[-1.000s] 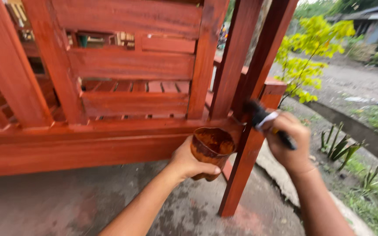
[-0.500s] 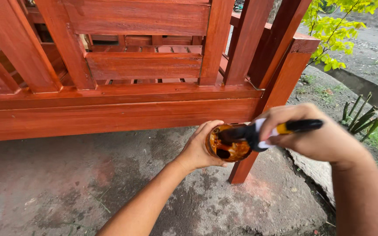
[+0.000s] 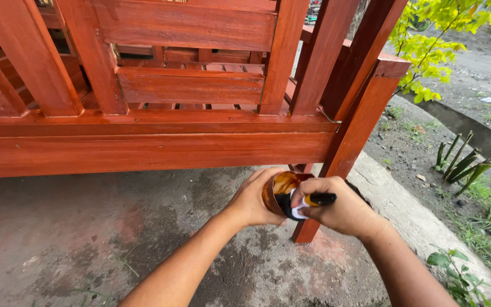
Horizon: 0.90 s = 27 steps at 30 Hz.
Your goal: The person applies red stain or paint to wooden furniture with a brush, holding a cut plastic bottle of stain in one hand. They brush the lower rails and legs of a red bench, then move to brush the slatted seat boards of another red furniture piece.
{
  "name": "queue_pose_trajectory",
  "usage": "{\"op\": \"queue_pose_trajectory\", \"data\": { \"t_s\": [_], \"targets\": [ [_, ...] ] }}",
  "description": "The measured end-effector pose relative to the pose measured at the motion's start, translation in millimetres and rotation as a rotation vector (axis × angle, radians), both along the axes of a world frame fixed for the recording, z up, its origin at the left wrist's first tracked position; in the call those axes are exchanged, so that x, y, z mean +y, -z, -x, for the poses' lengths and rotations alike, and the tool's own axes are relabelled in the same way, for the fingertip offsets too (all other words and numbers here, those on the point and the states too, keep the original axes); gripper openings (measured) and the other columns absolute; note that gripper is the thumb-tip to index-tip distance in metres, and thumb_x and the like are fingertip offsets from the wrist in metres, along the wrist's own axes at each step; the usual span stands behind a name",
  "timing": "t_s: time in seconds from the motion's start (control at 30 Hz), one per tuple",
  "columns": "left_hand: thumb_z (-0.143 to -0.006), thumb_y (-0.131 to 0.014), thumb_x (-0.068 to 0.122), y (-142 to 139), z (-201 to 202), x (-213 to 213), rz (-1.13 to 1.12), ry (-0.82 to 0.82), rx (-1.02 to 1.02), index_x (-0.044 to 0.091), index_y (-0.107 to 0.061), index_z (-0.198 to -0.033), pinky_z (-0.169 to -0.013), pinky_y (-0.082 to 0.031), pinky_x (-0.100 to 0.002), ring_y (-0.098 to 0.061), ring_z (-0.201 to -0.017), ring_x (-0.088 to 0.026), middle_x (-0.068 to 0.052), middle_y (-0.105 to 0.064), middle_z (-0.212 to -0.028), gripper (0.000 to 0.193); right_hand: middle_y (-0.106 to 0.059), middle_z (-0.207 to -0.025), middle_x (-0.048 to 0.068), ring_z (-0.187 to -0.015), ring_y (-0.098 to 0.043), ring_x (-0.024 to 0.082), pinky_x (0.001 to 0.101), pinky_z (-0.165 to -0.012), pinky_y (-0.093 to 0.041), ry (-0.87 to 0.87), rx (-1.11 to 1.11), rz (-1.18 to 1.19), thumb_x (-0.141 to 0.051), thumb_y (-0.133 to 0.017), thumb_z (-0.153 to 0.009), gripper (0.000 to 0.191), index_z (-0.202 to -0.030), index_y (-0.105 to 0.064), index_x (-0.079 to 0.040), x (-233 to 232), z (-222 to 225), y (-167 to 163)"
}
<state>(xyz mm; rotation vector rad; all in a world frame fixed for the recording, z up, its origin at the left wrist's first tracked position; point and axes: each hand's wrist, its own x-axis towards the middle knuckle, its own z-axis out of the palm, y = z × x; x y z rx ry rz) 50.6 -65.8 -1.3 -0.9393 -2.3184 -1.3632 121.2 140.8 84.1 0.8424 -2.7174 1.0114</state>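
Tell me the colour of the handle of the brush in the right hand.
Black, with a yellow band; the paintbrush handle shows in the head view, held by the right hand.

- Bare grey concrete floor lies open left of the left hand.
- The long red-stained wooden rail blocks passage above both hands.
- The slanted red wooden leg stands just behind the right hand.

Right hand has brought the brush down from the bench leg into the cup, now tilted toward it in the left hand.
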Motion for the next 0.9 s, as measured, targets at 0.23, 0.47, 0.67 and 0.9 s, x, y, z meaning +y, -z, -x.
{"op": "queue_pose_trajectory", "data": {
  "t_s": [0.23, 0.47, 0.67, 0.9],
  "targets": [
    [-0.038, -0.094, 0.025, 10, 10, -8, 0.025, -0.092, -0.445, 0.014, -0.063, -0.127, -0.1, -0.054, -0.037, -0.069, -0.112, -0.024, -0.007, -0.072, -0.12, 0.095, -0.071, -0.091, 0.007, -0.089, -0.068, 0.028, 0.0332, -0.075, -0.054, -0.104, 0.481, -0.116, 0.007, -0.073, -0.065, 0.023, -0.082, -0.071, -0.008, 7, -11, 18],
    [-0.04, -0.094, 0.027, 21, 23, -2, 0.005, 0.033, -0.576, 0.007, -0.066, -0.12, -0.095, -0.057, -0.035, -0.073, -0.105, -0.023, -0.009, -0.076, -0.114, 0.088, -0.07, -0.104, 0.011, -0.092, -0.069, 0.025, 0.0349, -0.078, -0.057, 0.06, 0.441, 0.333, 0.005, -0.07, -0.076, 0.022, -0.094, -0.069, -0.008, 22, 8, 73],
    [-0.037, -0.093, 0.025, 27, 33, -2, -0.121, 0.1, -0.545, 0.008, -0.059, -0.13, -0.097, -0.057, -0.038, -0.071, -0.11, -0.025, -0.01, -0.074, -0.12, 0.1, -0.067, -0.108, 0.01, -0.097, -0.068, 0.028, 0.0446, -0.079, -0.061, 0.252, 0.021, 1.483, 0.0, -0.06, -0.09, 0.025, -0.11, -0.058, -0.014, 60, 37, 96],
    [-0.035, -0.095, 0.025, 33, 45, -23, -0.09, -0.079, -0.525, 0.014, -0.051, -0.14, -0.108, -0.05, -0.039, -0.063, -0.124, -0.023, -0.007, -0.067, -0.132, 0.114, -0.064, -0.109, 0.008, -0.101, -0.066, 0.023, 0.0377, -0.085, -0.06, 0.519, 0.428, 1.272, -0.006, -0.071, -0.095, 0.023, -0.11, -0.054, -0.013, 64, 53, 124]
  ]
}}
